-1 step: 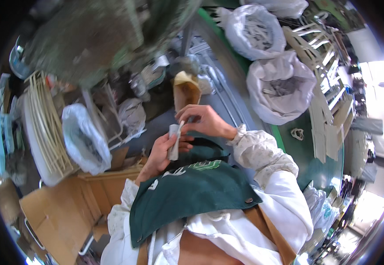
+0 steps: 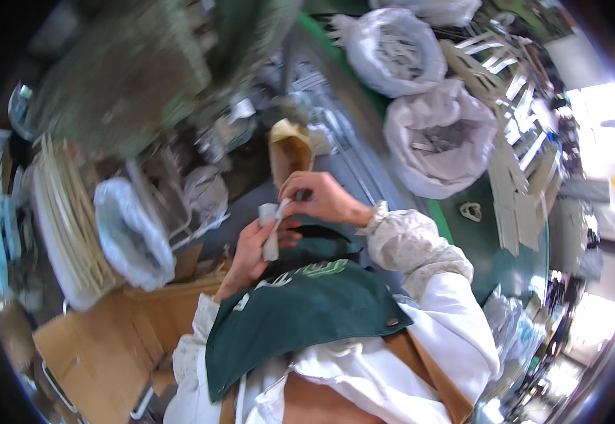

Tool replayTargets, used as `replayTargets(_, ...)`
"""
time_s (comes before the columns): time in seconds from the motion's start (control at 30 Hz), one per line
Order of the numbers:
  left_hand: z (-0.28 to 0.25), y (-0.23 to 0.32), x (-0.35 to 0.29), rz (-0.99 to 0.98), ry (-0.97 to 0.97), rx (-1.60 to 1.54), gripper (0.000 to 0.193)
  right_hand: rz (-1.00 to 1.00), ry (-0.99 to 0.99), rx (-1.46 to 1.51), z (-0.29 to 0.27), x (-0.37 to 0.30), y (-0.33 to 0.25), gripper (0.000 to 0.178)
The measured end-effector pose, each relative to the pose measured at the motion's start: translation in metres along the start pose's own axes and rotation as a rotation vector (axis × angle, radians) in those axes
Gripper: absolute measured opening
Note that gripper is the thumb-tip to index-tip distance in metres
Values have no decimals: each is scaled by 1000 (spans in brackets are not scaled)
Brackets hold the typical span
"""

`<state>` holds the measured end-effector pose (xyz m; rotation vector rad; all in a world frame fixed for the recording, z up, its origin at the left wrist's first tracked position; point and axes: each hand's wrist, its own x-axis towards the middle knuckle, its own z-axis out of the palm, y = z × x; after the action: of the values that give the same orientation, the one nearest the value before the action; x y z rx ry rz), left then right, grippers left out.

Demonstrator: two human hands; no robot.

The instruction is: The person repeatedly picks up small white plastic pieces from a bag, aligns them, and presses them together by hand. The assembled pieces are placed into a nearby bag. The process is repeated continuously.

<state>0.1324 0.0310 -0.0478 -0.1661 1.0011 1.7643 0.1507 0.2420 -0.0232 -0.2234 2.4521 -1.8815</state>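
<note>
My left hand (image 2: 251, 249) is closed around a small white roll-like piece (image 2: 270, 244), held upright in front of my dark green apron (image 2: 293, 300). Its material is too blurred to make out. With thumb and fingers pinched, my right hand (image 2: 327, 198) grips a thin white strip (image 2: 282, 208) at the upper end of that piece. Whether strip and roll are joined cannot be told. Just beyond the hands stands an open brown paper bag or box (image 2: 292, 155).
On the green-edged bench at right stand white bags (image 2: 440, 180) of small pale parts, with long pale strips (image 2: 509, 205) beside them. At left are a bundle of cream strips (image 2: 74, 219), a plastic-lined bin (image 2: 134, 237) and a cardboard box (image 2: 88, 353). A blurred machine (image 2: 131, 78) looms overhead.
The whole view has shifted slightly. The strip pinched in my right hand now leans outward from the top of the white piece, where it lay closer alongside. My left hand keeps its hold.
</note>
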Motion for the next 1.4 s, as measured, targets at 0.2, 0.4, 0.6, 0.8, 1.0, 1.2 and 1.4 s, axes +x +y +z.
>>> replayTargets(0.2,15,10,11,121,26,309,23,169,-67,-25,-27,-10,-3,24)
replayTargets(0.4,31,6,17,102,93,275,18,446,779,-708,-199,-87,75,14)
replayTargets(0.6,25,-2,27,90,127,272,19,517,277,-1247,-286,-158,179,44)
replayTargets(0.8,38,1,26,97,147,275,17,678,240,-1381,-278,-162,221,73)
replayTargets(1.0,36,-8,22,142,203,273,16,710,126,-1313,-293,-156,220,60)
replayTargets(1.2,38,-15,27,144,215,244,14,484,-60,-1244,-305,-164,217,53)
replayTargets(1.4,37,-18,32,145,217,196,13,493,529,-936,-301,-178,210,54)
